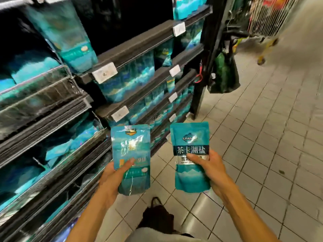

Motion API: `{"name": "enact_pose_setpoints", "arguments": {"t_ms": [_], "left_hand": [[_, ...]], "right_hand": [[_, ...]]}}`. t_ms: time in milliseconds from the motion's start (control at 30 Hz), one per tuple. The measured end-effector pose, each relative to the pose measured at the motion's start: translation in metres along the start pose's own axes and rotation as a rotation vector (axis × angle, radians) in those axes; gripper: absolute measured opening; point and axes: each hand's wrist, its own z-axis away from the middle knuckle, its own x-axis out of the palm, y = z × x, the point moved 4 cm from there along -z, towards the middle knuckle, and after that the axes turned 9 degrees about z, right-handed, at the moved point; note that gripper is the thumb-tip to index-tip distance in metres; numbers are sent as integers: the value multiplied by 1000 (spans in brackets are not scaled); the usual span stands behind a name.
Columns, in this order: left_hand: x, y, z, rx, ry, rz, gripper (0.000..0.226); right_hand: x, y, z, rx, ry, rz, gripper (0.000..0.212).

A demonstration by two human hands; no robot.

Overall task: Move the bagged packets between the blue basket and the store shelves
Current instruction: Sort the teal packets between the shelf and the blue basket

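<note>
I hold two teal bagged packets upright in front of me, one in each hand. My left hand (111,179) grips a glossy packet with a gold badge (132,151), thumb across its front. My right hand (209,169) grips a packet with a dark label band (190,137), thumb pressed on the label. Both packets hang over the tiled floor, just right of the store shelves (132,44), which are stocked with more teal packets (127,79). The blue basket is not in view.
Black shelf rails with white price tags (104,72) run along the left. Wire-fronted lower shelves (52,154) hold more packets. A green bag (223,74) hangs on the shelf end post. A cart (267,18) stands far right. A dark shoe (157,217) shows below.
</note>
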Motion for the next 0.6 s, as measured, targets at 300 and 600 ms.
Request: {"name": "enact_pose_setpoints", "arguments": {"t_ms": [300,600], "left_hand": [[103,75,-132,149,-24,82,44],[210,212,-235,325,-156,189,48]], "right_hand": [[-19,-103,-150,-122,-82,-10,46],[-6,-259,-320,-344,-146,48,20]]}}
